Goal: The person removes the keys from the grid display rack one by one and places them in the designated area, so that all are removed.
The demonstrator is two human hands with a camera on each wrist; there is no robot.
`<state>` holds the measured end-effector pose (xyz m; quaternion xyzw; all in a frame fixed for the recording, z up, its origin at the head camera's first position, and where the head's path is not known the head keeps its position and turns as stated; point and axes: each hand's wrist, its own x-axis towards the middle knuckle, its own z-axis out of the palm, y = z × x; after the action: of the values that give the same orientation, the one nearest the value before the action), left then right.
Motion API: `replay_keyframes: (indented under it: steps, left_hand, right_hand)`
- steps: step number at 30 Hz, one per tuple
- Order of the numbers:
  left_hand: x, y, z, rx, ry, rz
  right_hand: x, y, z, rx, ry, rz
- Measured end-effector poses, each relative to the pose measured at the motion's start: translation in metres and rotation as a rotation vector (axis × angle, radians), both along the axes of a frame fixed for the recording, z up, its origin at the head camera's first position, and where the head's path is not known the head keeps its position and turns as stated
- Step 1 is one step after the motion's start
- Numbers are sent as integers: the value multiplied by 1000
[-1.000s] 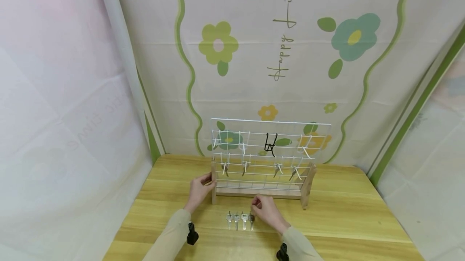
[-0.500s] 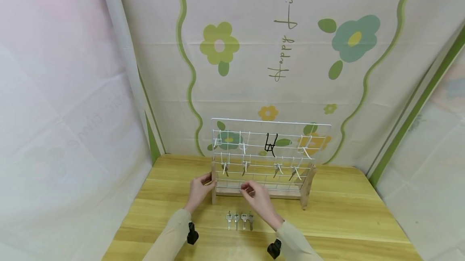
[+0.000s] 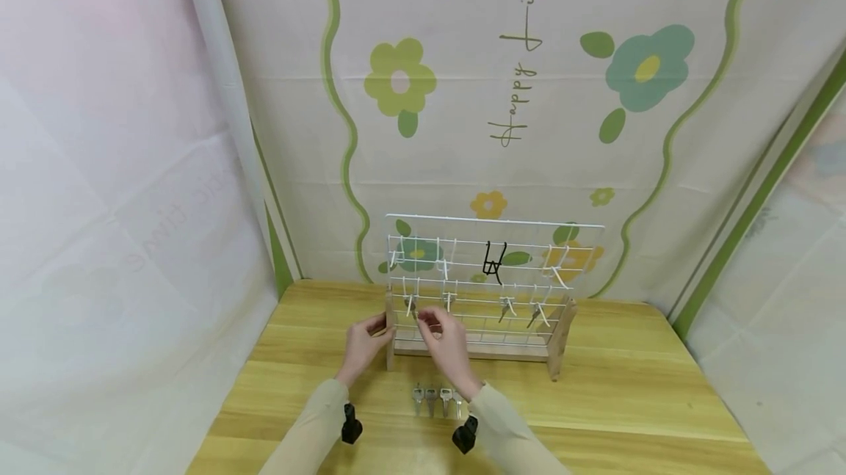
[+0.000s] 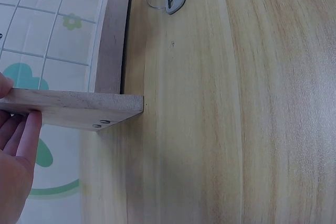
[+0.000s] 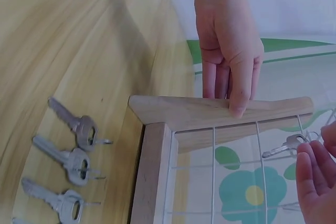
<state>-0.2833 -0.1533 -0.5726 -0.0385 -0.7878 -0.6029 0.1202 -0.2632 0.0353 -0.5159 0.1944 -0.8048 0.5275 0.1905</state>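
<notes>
A rack with a white wire grid and a wooden base (image 3: 505, 349) stands on the table. My left hand (image 3: 362, 349) grips its left wooden side panel (image 4: 79, 103), thumb on the inner face and fingers outside. Up at the lower left hook, my right hand (image 3: 447, 346) has its fingers loosely bent with thumb and fingertips apart. Right by those fingertips hangs a silver key (image 5: 283, 147), its head close to them in the right wrist view. Several more keys (image 3: 505, 308) hang on the lower hooks to the right.
Several silver keys (image 3: 432, 400) with small rings lie in a row on the wooden table (image 3: 628, 401) in front of the rack, below my right forearm. The upper row carries white hooks (image 3: 557, 274) and one black hook (image 3: 492, 267). A flowered cloth (image 3: 449, 159) hangs behind.
My right hand has moved from beside the row of keys on the table up and left to the rack's lower left hook. My left hand has kept its grip on the side panel.
</notes>
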Motion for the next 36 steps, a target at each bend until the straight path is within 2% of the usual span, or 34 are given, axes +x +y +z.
replay_keyframes:
  steps: [5,13,18,26,36]
  left_hand:
    - [-2,-1,-5,-41,94,2]
    - [-1,0,1,-30,-5,16]
    - [-1,1,2,-27,-27,23]
    - [-1,2,2,-7,-32,26]
    - [-1,1,1,-24,-26,26]
  right_hand:
    - [-8,-10,-1,-20,19,-28]
    - [-17,-17,-1,-49,40,-40]
    - [-20,-19,-2,-47,24,-51]
    - [-21,-22,0,-66,-22,-76]
    - [-24,-26,0,-111,-80,-113]
